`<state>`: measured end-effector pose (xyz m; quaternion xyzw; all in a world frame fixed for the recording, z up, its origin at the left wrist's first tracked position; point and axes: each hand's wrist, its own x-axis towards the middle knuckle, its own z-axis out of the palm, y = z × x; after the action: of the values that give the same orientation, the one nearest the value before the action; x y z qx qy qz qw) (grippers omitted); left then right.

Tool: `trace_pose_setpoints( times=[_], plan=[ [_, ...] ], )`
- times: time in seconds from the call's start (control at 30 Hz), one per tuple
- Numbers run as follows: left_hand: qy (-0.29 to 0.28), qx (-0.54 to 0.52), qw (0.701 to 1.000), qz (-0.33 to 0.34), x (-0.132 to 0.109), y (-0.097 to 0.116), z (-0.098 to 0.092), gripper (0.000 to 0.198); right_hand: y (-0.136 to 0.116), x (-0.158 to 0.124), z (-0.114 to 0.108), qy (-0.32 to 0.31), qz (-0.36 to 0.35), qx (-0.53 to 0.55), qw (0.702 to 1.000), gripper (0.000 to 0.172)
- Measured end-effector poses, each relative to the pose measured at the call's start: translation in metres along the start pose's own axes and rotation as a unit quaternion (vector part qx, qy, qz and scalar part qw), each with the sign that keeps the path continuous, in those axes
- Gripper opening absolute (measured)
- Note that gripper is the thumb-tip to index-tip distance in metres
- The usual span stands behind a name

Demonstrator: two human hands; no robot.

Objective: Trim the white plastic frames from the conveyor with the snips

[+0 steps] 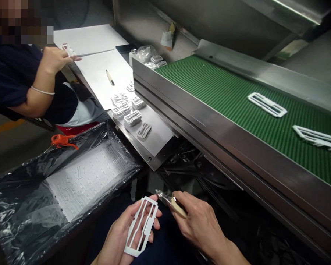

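In my left hand (121,232) is a white plastic frame (148,225) with long slots, held tilted with its face towards me. The fingers wrap behind it and show through the slots. My right hand (200,219) is closed round a pair of nippers (178,208) with pale handles. The metal jaws point left, close to the upper right end of the frame; whether they touch it I cannot tell. Both hands are low in front of me, between the lined bin and the conveyor.
A green conveyor belt (223,84) carries two white frames (267,105). Stacks of frames (121,108) and a pen-like tool (109,77) lie on the table (93,66). Orange-handled tool (63,141) rests on a black-lined bin (13,198). A co-worker's hand (53,59) holds a white part.
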<state>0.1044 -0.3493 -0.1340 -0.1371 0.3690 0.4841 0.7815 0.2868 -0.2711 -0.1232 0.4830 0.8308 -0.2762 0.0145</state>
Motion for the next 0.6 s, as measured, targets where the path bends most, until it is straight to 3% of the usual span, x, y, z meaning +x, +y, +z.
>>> trace_pose_setpoints(
  times=[0.13, 0.2, 0.4, 0.6],
  plan=[
    [-0.009, -0.025, 0.999, 0.027, 0.003, -0.003, -0.011, 0.04, 0.005, 0.02, 0.009, -0.042, 0.13, 0.122, 0.983, 0.025],
    [0.003, -0.035, 0.998, 0.045, 0.004, -0.005, -0.016, 0.036, 0.007, 0.035, 0.018, -0.046, 0.16, 0.173, 0.971, 0.032],
    [0.04, -0.066, 0.994, 0.08, 0.006, -0.008, -0.035, 0.024, -0.004, 0.084, 0.04, -0.048, 0.162, 0.168, 0.971, 0.033],
    [0.083, -0.127, 0.985, 0.086, 0.015, -0.007, -0.065, 0.021, -0.009, 0.122, 0.056, -0.031, 0.172, 0.164, 0.971, 0.028]
  ],
)
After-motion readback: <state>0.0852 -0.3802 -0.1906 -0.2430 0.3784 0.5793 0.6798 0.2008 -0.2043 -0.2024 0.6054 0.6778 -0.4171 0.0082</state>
